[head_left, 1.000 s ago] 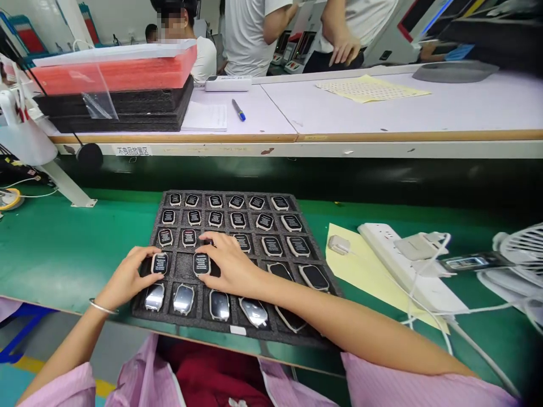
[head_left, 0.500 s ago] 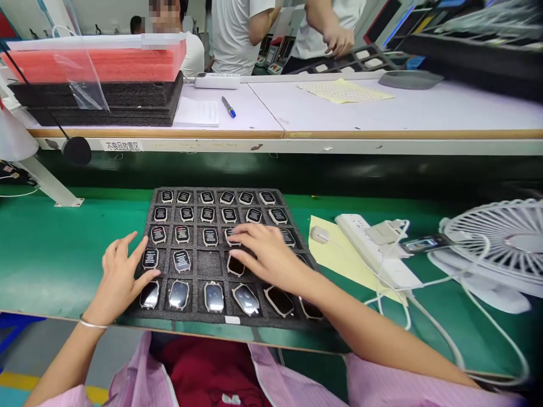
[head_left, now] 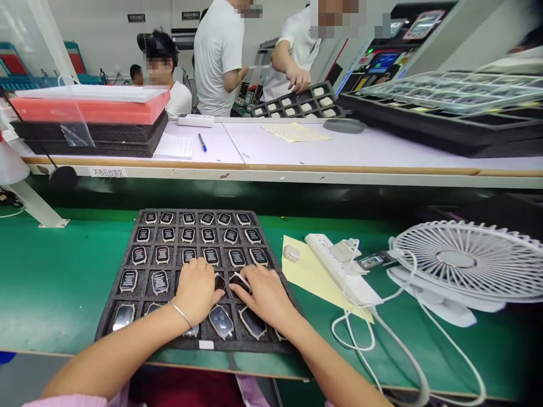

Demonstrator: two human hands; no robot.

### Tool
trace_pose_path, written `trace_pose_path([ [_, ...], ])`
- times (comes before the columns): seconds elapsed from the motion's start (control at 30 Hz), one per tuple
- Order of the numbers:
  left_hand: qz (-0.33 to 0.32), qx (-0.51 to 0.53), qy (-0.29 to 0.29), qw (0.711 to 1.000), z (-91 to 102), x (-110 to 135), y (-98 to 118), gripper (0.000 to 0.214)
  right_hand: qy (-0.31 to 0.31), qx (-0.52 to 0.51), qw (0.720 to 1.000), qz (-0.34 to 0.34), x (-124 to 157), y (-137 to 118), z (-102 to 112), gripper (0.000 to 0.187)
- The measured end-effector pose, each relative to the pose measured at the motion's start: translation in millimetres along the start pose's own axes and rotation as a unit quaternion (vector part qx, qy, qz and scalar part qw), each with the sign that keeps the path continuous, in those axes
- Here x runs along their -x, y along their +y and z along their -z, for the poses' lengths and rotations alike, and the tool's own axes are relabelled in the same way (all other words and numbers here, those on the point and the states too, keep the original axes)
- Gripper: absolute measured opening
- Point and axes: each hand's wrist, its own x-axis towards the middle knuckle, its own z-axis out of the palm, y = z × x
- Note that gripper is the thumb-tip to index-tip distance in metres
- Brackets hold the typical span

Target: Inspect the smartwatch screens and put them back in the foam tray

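1. Left hand point(head_left: 195, 293): thumb and fingers narrowly bent about the left dark-screened watch point(head_left: 219, 281); whether they grip it, cannot tell;
2. Right hand point(head_left: 268, 294): thumb and forefinger span the right dark-screened watch point(head_left: 240, 281); whether closed on it, cannot tell;
3. Both watches are at neighbouring compartments of the foam tray point(head_left: 231, 345), fourth row from its far edge;
4. Judged light and stiff, glass likely slippery, scratch-prone; best held by opposite case edges.

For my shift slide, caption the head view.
Left hand and right hand at strapless smartwatches in a dark foam tray.

Pink sleeve point(head_left: 70, 402) — thin silver bangle point(head_left: 181, 314)
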Motion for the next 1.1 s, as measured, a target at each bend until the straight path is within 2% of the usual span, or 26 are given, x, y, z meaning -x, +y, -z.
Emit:
trace_pose_path([
  [0.1,-0.011,0.022,-0.021,0.999,1.7,1.7,0.3,0.023,-0.003,-0.013,1.0,0.015,-1.1,3.4,-3.8,0.017],
  [0.2,-0.044,0.024,-0.04,0.998,5.3,-6.9,-3.8,0.013,-0.024,-0.032,0.999,0.015,-8.6,6.6,-3.6,0.018],
  [0.3,-0.049,0.139,-0.011,0.989,6.2,-26.2,-15.3,0.014,-0.047,-0.045,0.998,0.001,-26.2,9.2,-1.3,0.018],
  [0.37,-0.042,0.232,0.013,0.972,4.8,-41.7,-25.8,0.015,-0.055,-0.058,0.997,-0.008,-42.0,11.4,1.2,0.018],
  [0.5,-0.024,0.342,0.05,0.938,3.1,-68.2,-47.6,0.012,-0.066,-0.106,0.992,-0.011,-69.7,19.5,10.7,0.012],
  [0.57,-0.009,0.414,0.063,0.908,6.3,-75.2,-57.6,0.011,-0.075,-0.124,0.989,0.005,-79.2,24.3,17.6,0.009],
  [0.63,0.004,0.491,0.062,0.869,14.1,-77.2,-65.7,0.02,-0.069,-0.182,0.981,0.019,-88.9,26.8,24.1,0.011],
  [0.67,0.009,0.526,0.06,0.849,19.6,-76.6,-68.5,0.028,-0.064,-0.257,0.964,0.02,-94.9,26.4,26.6,0.013],
  [0.7,0.012,0.555,0.058,0.83,25.8,-75.4,-70.4,0.034,-0.064,-0.361,0.93,0.016,-101.9,24.6,28.2,0.016],
  [0.73,0.012,0.577,0.058,0.814,32.5,-74.0,-71.3,0.039,-0.065,-0.489,0.87,0.005,-109.8,21.4,28.8,0.02],
  [0.8,0.014,0.614,0.064,0.786,45.3,-71.2,-70.7,0.044,-0.079,-0.706,0.704,-0.024,-126.1,11.9,27.6,0.031],
  [0.83,0.016,0.631,0.071,0.772,50.5,-70.4,-69.9,0.045,-0.079,-0.765,0.638,-0.035,-133.3,6.3,26.0,0.036],
  [0.87,0.019,0.645,0.082,0.759,54.4,-70.1,-69.1,0.046,-0.076,-0.796,0.599,-0.04,-139.0,0.9,24.1,0.04],
  [0.93,0.026,0.656,0.106,0.746,58.0,-71.5,-69.2,0.045,-0.07,-0.823,0.562,-0.04,-144.8,-7.8,19.7,0.042],
  [1.03,0.029,0.632,0.136,0.763,55.0,-78.5,-75.7,0.038,-0.091,-0.845,0.526,-0.033,-141.8,-13.8,13.2,0.043],
  [1.1,0.029,0.618,0.15,0.772,50.9,-85.0,-82.3,0.034,-0.099,-0.851,0.515,-0.029,-137.4,-14.9,9.7,0.043],
])
